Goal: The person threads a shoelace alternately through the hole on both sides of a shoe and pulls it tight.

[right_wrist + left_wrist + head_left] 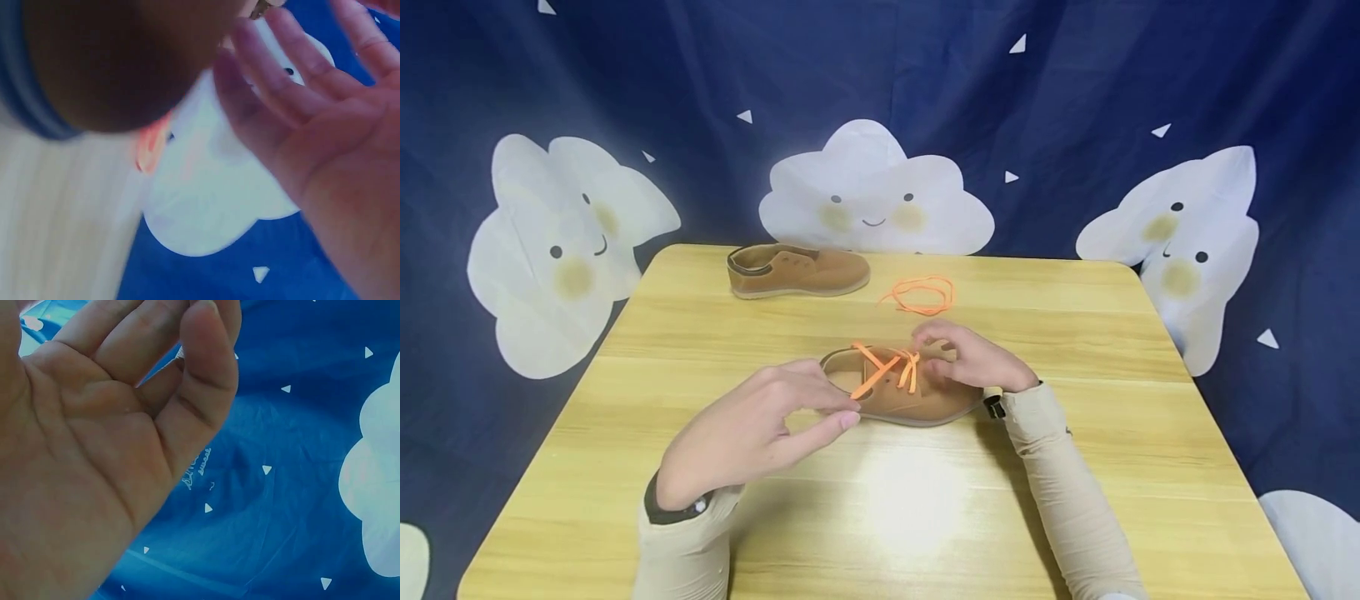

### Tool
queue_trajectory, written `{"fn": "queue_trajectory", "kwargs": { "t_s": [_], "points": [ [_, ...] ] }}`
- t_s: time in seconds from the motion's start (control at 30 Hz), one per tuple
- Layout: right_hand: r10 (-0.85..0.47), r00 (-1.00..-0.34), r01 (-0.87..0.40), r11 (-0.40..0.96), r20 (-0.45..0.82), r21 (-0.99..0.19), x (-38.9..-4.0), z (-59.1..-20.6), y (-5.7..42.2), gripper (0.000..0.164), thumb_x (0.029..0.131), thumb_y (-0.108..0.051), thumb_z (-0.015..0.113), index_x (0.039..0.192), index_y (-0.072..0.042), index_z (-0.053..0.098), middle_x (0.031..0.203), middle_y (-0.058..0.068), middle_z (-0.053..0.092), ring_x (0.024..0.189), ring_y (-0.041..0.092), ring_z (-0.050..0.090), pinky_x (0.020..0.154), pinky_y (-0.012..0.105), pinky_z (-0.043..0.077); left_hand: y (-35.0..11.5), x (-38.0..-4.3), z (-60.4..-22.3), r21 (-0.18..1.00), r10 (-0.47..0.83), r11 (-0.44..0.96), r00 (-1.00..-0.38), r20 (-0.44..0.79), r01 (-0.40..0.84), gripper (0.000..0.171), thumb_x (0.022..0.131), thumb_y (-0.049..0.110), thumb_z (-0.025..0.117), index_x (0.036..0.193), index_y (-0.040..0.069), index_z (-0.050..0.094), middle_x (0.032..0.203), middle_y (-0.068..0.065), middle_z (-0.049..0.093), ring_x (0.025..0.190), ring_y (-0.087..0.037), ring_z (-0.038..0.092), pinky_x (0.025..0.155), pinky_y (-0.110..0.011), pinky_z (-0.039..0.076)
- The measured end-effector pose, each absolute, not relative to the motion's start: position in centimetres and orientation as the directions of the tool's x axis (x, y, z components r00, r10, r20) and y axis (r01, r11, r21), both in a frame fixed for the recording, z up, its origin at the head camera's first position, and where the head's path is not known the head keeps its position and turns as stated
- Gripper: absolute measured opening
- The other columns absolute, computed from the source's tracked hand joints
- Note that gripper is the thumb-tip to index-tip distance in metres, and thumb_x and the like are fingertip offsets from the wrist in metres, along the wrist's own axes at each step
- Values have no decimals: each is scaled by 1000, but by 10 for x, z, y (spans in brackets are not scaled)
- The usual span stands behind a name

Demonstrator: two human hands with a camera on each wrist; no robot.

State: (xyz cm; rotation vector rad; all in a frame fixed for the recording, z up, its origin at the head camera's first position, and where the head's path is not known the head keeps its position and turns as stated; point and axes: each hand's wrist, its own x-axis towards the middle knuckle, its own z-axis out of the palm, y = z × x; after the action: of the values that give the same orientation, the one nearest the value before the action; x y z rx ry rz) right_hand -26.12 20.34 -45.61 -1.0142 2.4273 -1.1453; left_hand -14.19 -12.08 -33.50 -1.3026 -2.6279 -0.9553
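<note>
Probably light, limp, the threaded orange shoelace (pixel 883 371) suits a tip pinch; whether the left hand (pixel 756 427) grips it, I can't tell; the right hand (pixel 973 357) looks loose.

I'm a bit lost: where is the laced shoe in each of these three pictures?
Head: the laced shoe sits just below the middle, slightly right of centre.
Left wrist: not visible.
Right wrist: what looks like its toe shows large, dark and blurred at upper left.
Shared landmark: the blue backdrop with white clouds.
</note>
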Motion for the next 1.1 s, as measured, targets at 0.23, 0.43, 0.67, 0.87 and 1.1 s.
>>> {"fn": "queue_trajectory", "kwargs": {
  "t_s": [0.23, 0.43, 0.67, 0.87, 1.1],
  "points": [
    [-621, -727, -350, 702, -294, -620, -249, -451, 199, 101, 76, -31, 93, 157, -5, 39, 157, 15, 46, 146, 37, 44, 121, 54, 37, -118, -142, -336, 507, 712, 410, -613, 342, 758, 17, 103, 24, 63, 95, 26, 77, 84, 22, 68, 81, 1, 57, 76, -21, 50],
    [-597, -741, -372, 746, -307, -553, -247, -452, 188, 89, 71, -26, 96, 149, -14, 54, 138, 10, 61, 130, 27, 55, 113, 46, 46, -116, -143, -337, 504, 700, 349, -578, 421, 790, 21, 103, 17, 63, 88, 24, 75, 79, 19, 66, 76, 1, 54, 73, -18, 48],
    [-568, -751, -355, 778, -337, -519, -245, -449, 190, 95, 77, -27, 92, 155, -4, 44, 148, 20, 53, 138, 34, 51, 116, 48, 43, -118, -139, -334, 495, 639, 286, -548, 540, 820, 19, 97, 7, 69, 92, 23, 78, 87, 16, 72, 81, 1, 61, 83, -20, 53],
    [-567, -754, -352, 774, -330, -526, -246, -448, 193, 99, 77, -27, 92, 157, -3, 39, 152, 22, 50, 142, 37, 48, 119, 51, 41, -118, -138, -334, 483, 658, 307, -550, 515, 820, 16, 99, 11, 68, 93, 22, 78, 88, 16, 73, 84, 0, 63, 80, -16, 52],
    [-632, -768, -446, 645, -106, -621, -242, -434, 195, 69, 94, -31, 76, 150, -1, 50, 153, 18, 52, 144, 34, 49, 118, 51, 42, -115, -134, -336, 426, 755, 346, -518, 403, 836, 20, 105, 24, 61, 96, 22, 79, 83, 18, 70, 86, -2, 61, 80, -20, 53]
  ]
}}
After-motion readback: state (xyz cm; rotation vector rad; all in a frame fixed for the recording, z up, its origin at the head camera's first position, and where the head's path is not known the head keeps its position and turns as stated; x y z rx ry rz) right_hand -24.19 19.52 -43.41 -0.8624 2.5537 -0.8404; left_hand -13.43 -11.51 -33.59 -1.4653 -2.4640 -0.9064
